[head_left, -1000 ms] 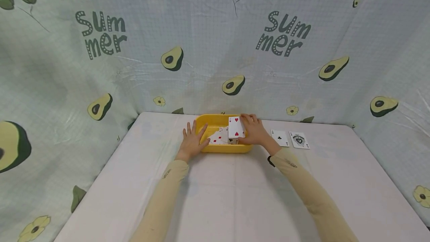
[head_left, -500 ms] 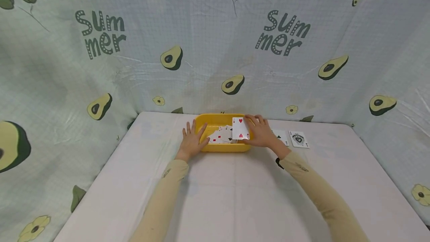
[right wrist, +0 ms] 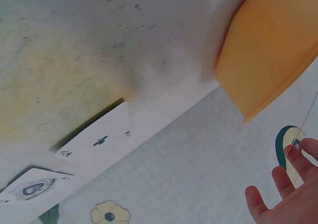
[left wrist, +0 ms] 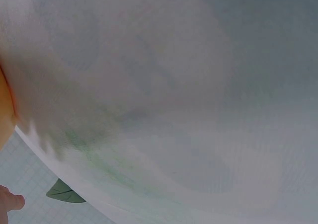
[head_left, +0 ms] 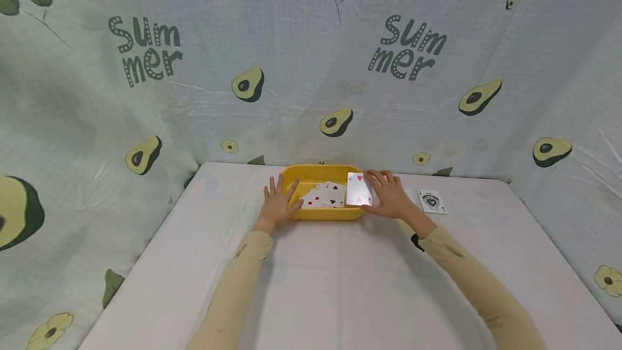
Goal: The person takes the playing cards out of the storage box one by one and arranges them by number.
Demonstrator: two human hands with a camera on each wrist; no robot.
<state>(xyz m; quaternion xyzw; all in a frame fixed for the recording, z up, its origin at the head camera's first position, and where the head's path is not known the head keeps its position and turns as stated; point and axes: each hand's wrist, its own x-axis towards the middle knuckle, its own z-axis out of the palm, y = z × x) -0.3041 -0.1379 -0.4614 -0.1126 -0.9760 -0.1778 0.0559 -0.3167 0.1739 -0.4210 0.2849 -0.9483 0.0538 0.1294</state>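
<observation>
Clock: I'm taking 12 as the side away from the person, in the head view.
Yellow tray point(head_left: 325, 215): I'm judging that the step in hand is taking cards out singly; loose cards point(head_left: 320, 196) are lying inside.
Next move: To me it is calling for a steady edge pinch and clearance over the 3 o'clock rim, probably towards the laid pair.
Red-heart card point(head_left: 359, 189): It is overlapping the tray's 3 o'clock end in my view; its height I'm not able to tell.
Card axis: The long side is running roughly 12 to 6, the printed face pointing at the head camera and glaring.
Right hand point(head_left: 389, 196): Thumb and fingers are pinching the card at its 3 o'clock side.
Left hand point(head_left: 276, 207): Its fingers are spreading at the tray's 9 o'clock end, gripping nothing, well apart from the other hand.
Laid pair: Club card point(right wrist: 101, 141) and ornate black card point(head_left: 431, 201) are lying at the tray's 3 o'clock.
</observation>
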